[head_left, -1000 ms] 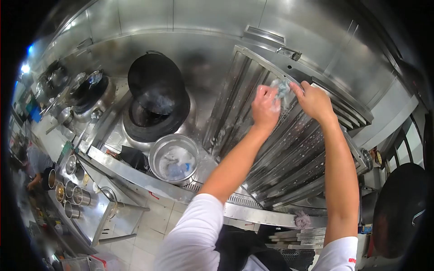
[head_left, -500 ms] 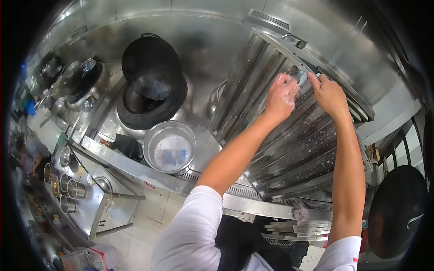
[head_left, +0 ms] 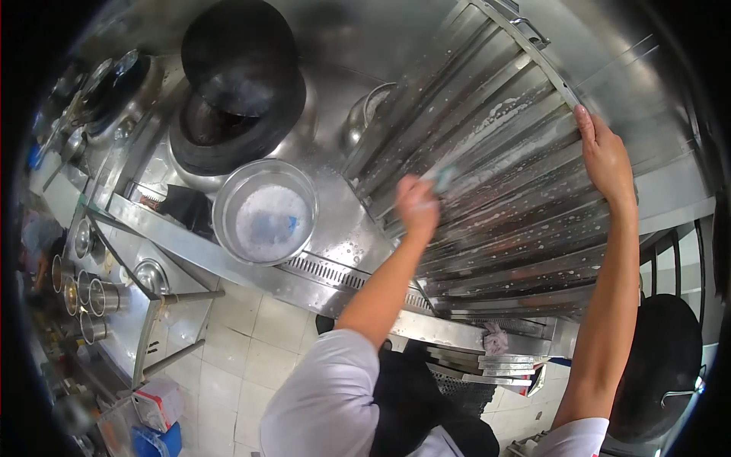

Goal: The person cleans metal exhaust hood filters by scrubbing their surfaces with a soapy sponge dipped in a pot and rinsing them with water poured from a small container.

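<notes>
A large ribbed metal panel [head_left: 525, 183], like a range-hood baffle filter, leans over the steel counter, spotted and streaked with suds. My left hand [head_left: 417, 207] is closed around a small teal-and-white scrubber [head_left: 444, 179] against the ribs, toward the panel's left edge. Motion smears that hand, so the scrubber's exact shape is unclear. At the upper right, my right hand [head_left: 608, 156] grips the panel's frame edge, thumb laid along the rim. A round metal basin [head_left: 221, 209] of foamy water, with something blue in it, stands on the counter to the left.
A black wok [head_left: 240, 57] rests tilted on a burner ring [head_left: 190, 145] behind the basin. Another dark wok [head_left: 659, 365] hangs at the right. A drain grate [head_left: 327, 270] runs along the counter front, with a crumpled cloth [head_left: 495, 339] nearby. Metal pots [head_left: 106, 295] stand lower left.
My left hand has swept the scrubber from beside my right hand down and left along the ribs. My right hand stays on the frame. The view has shifted, and foam streaks show on the ribs.
</notes>
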Tool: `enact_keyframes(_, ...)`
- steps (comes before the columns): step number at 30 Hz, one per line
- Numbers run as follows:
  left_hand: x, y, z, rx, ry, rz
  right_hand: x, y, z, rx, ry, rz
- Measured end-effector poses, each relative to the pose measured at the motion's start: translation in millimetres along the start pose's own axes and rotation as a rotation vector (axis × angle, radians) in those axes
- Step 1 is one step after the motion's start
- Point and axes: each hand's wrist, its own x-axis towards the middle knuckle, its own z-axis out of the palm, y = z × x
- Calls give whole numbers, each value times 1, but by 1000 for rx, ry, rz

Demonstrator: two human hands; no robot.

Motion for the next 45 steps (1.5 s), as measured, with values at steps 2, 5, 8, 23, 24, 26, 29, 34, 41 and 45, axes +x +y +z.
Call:
enact_keyframes(2,-80,-123,-23,-118,-109,-426,-1,0,2,35,21,-12)
enact_keyframes(5,-82,-138,-66,127,-126,-421,3,5,3,11,34,-36)
enact_keyframes(8,-64,-104,-62,49,-186,-371,4,10,5,28,39,-40)
enact_keyframes(23,25,42,22,42,-71,168,3,12,5,36,43,-36)
enact_keyframes(24,-1,-1,8,111,-63,111,5,10,5,30,23,-30)
enact_keyframes(26,-45,-63,-23,227,-109,-171,12,17,8,44,15,-20)
enact_keyframes(29,-76,-133,-41,298,-172,-275,16,26,12,10,10,-19)
enact_keyframes(34,-28,-78,-68,238,-366,-250,9,3,-7,-94,-65,73)
enact_keyframes(41,122,-13,-209,560,-371,462,3,1,-4,-89,-47,42)
enact_keyframes(45,182,-66,-249,1300,-1089,-146,5,-8,-15,-74,-149,62)
